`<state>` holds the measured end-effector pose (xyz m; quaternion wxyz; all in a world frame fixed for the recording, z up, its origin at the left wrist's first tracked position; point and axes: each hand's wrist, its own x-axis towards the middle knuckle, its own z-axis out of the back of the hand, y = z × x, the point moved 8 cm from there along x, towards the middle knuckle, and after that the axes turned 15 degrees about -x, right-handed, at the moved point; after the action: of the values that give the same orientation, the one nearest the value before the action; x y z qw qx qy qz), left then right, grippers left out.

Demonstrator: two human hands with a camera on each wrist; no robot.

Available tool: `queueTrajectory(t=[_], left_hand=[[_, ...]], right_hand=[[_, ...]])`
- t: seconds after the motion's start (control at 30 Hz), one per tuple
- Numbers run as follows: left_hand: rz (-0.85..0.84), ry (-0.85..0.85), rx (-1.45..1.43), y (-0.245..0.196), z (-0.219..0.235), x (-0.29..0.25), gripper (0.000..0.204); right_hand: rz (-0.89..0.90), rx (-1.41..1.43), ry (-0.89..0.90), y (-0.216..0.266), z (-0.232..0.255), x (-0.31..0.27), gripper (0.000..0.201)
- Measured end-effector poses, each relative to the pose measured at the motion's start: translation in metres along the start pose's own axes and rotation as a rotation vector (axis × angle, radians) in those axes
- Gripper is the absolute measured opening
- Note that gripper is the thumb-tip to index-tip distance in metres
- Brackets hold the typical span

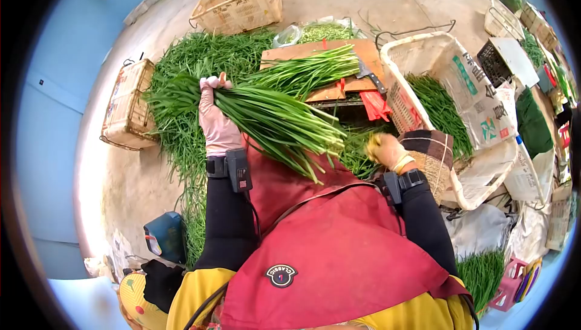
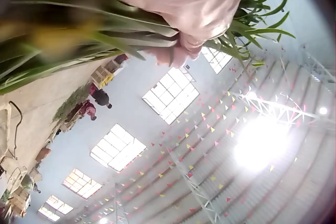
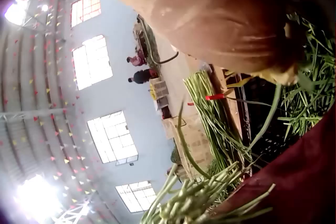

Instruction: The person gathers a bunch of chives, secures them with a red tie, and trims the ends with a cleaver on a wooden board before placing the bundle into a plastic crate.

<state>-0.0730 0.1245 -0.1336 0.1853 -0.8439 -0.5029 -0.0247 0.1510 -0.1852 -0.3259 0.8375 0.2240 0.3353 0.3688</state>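
Note:
A large bundle of long green stalks is gripped by my gloved left hand near its leafy end, the pale cut ends pointing right. In the left wrist view, the glove wraps over the leaves. My gloved right hand, fingers curled, is just right of the pale ends. The right wrist view has a single green leaf running from the fingertips of that hand; the exact pinch is hidden. Another bundle lies on a board, beside a knife.
Loose greens are heaped at the left and behind. A white basket with greens stands right of the board, near red strips. Other crates stand behind and at the left. A blue-green container is at lower left.

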Motion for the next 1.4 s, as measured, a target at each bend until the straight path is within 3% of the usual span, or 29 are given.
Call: queueTrajectory(t=[0.03,0.1,0.17,0.3,0.37,0.4,0.43,0.47,0.5,0.53,0.57,0.6,0.63,0.73,0.77,0.83,0.87,1.0,1.27,1.3,1.37,1.4], left_hand=[[-0.078,-0.101,0.124,-0.015,0.020,-0.001,0.021],[-0.154,-0.181,0.202,-0.029,0.039,-0.005,0.023],[-0.149,-0.241,0.241,-0.033,0.054,-0.011,0.023],[-0.175,-0.357,0.259,-0.038,0.070,-0.020,0.024],[-0.214,-0.412,0.356,-0.043,0.071,-0.025,0.023],[-0.217,-0.414,0.356,-0.046,0.070,-0.026,0.023],[-0.164,-0.420,0.380,-0.047,0.071,-0.026,0.021],[-0.107,-0.428,0.408,-0.050,0.074,-0.026,0.020],[-0.045,-0.308,0.318,-0.051,0.074,-0.019,0.018],[-0.020,-0.268,0.319,-0.053,0.077,-0.020,0.017],[0.005,-0.227,0.317,-0.053,0.070,-0.023,0.016],[0.003,-0.205,0.377,-0.053,0.065,-0.028,0.016],[-0.006,-0.286,0.433,-0.054,0.067,-0.034,0.016],[0.034,-0.301,0.430,-0.052,0.080,-0.032,0.019],[-0.029,-0.358,0.492,-0.054,0.083,-0.031,0.021],[-0.129,-0.414,0.591,-0.057,0.082,-0.032,0.025],[-0.158,-0.399,0.578,-0.056,0.082,-0.031,0.022],[-0.275,-0.334,0.630,-0.051,0.071,-0.033,0.019],[-0.228,-0.454,0.687,-0.042,0.086,-0.050,0.024],[-0.232,-0.452,0.684,-0.045,0.088,-0.050,0.024],[-0.276,-0.527,0.773,-0.057,0.091,-0.053,0.026],[-0.407,-0.561,0.573,-0.064,0.082,-0.053,0.028]], right_hand=[[0.134,-0.150,0.078,0.004,-0.007,-0.012,0.026],[0.420,-0.078,-0.226,0.050,0.013,-0.029,0.052],[0.559,-0.245,-0.416,0.102,0.031,-0.048,0.076],[0.667,-0.354,-0.508,0.166,0.007,-0.040,0.074],[0.559,-0.296,-0.495,0.161,-0.013,-0.009,0.062],[0.582,-0.187,-0.375,0.158,-0.019,0.008,0.046],[0.588,-0.188,-0.370,0.156,-0.024,0.020,0.046],[0.625,0.123,-0.307,0.163,-0.021,0.021,0.039],[0.647,0.432,-0.239,0.167,-0.018,0.021,0.032],[0.609,0.487,-0.188,0.163,-0.014,0.018,0.023],[0.496,0.750,0.002,0.156,-0.023,0.026,0.021],[0.421,0.751,0.074,0.150,-0.024,0.031,0.021],[0.344,0.752,0.143,0.144,-0.025,0.034,0.020],[0.354,0.778,0.194,0.141,-0.027,0.041,0.020],[0.352,0.776,0.195,0.144,-0.028,0.041,0.020],[0.429,0.304,-0.179,0.150,-0.009,0.037,0.022],[0.506,0.153,-0.284,0.159,-0.001,0.029,0.022],[0.400,-0.098,-0.388,0.148,-0.005,0.037,0.019],[0.315,-0.160,-0.565,0.130,-0.006,0.039,0.018],[0.319,-0.162,-0.568,0.120,-0.011,0.047,0.018],[0.288,-0.092,-0.789,0.082,0.002,0.050,0.014],[0.136,-0.122,-0.664,0.051,0.007,0.053,0.013]])
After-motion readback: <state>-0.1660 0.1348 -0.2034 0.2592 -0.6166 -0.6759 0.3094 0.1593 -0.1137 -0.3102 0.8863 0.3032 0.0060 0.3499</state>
